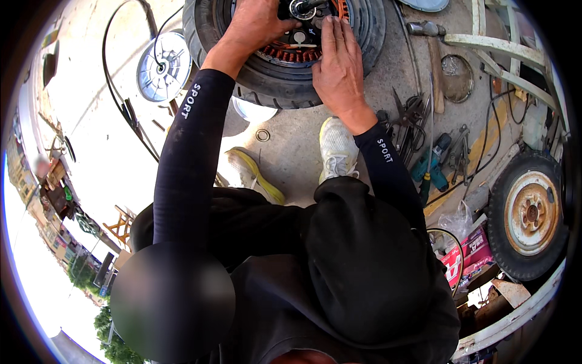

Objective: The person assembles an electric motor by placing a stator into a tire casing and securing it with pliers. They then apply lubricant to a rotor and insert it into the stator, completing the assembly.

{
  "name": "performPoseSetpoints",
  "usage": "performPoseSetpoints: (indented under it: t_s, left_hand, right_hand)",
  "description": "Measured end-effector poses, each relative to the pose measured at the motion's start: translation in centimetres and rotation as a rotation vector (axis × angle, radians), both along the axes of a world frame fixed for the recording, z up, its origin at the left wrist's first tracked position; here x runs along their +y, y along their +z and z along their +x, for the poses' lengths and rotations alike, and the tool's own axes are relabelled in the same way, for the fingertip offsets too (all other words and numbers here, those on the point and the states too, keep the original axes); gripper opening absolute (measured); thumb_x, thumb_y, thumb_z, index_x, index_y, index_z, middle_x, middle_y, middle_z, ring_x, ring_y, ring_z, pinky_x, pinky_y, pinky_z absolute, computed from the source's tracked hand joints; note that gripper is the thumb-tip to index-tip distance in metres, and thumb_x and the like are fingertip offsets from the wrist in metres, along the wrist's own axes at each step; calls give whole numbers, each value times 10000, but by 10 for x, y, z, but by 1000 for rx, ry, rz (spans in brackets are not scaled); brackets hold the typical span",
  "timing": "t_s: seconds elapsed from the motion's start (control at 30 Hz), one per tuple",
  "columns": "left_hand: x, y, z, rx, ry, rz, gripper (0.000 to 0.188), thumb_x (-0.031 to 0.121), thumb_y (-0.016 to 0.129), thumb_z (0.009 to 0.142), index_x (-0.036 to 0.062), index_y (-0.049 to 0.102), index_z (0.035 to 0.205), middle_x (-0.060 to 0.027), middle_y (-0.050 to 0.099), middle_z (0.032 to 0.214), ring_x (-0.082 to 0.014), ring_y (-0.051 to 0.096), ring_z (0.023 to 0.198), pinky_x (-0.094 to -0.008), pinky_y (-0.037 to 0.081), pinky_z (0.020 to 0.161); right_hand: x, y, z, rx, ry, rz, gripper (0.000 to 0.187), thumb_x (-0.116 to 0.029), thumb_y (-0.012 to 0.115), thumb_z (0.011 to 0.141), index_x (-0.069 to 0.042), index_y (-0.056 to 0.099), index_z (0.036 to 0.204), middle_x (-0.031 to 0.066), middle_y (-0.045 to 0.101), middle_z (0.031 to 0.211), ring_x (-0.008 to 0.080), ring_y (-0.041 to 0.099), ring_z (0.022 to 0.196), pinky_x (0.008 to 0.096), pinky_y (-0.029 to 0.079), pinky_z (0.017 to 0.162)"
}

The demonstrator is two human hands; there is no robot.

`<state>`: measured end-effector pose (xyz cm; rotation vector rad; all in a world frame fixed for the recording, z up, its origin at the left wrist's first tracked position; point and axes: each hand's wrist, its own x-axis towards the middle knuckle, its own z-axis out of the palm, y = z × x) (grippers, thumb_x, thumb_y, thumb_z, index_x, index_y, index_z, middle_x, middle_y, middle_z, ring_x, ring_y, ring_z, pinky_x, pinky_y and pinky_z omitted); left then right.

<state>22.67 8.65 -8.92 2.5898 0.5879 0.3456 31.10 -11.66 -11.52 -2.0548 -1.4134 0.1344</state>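
Note:
A wheel with a black tyre (273,94) lies on the ground at the top of the picture. Inside it sits a ring of copper windings (297,56) around a dark centre plate. A round metal bearing (301,8) surrounds the shaft at its middle. My left hand (257,24) reaches over the wheel's left side, thumb stretched toward the centre; its other fingers run off the top edge. My right hand (339,67) lies across the right side of the windings and rim with its fingers stretched out. Neither hand visibly grips anything.
Left of the wheel lies a silver hub cover (162,68) with a cable. A metal ring (262,135) is near my shoes. To the right are a hammer (435,67), pliers (407,112), a teal power drill (433,161), a round tin (456,77) and a rusty-rimmed wheel (530,212).

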Motion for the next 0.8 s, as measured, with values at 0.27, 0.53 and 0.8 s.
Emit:
performPoseSetpoints:
  t_s: [0.27,0.53,0.8]
  left_hand:
    - [0,0,-3,-60,-67,3,652,164,809,709,39,599,1314,-174,644,1313,-351,585,1268,-496,349,1164]
    - [5,-11,-6,-45,-71,-7,631,188,826,713,46,616,1291,-181,634,1305,-364,579,1261,-497,376,1142]
    - [4,-9,-3,12,-31,33,719,238,880,694,22,577,1309,-192,633,1284,-373,578,1254,-497,361,1149]
  right_hand:
    - [7,-11,13,26,33,13,748,-6,623,864,-94,398,1572,333,324,1571,508,309,1468,562,317,1191]
    - [13,12,15,-42,6,-75,733,-23,586,859,16,353,1552,352,339,1569,501,359,1448,548,302,1193]
    - [23,13,16,-198,16,-182,635,-77,525,901,89,402,1501,360,357,1565,484,363,1458,556,327,1169]
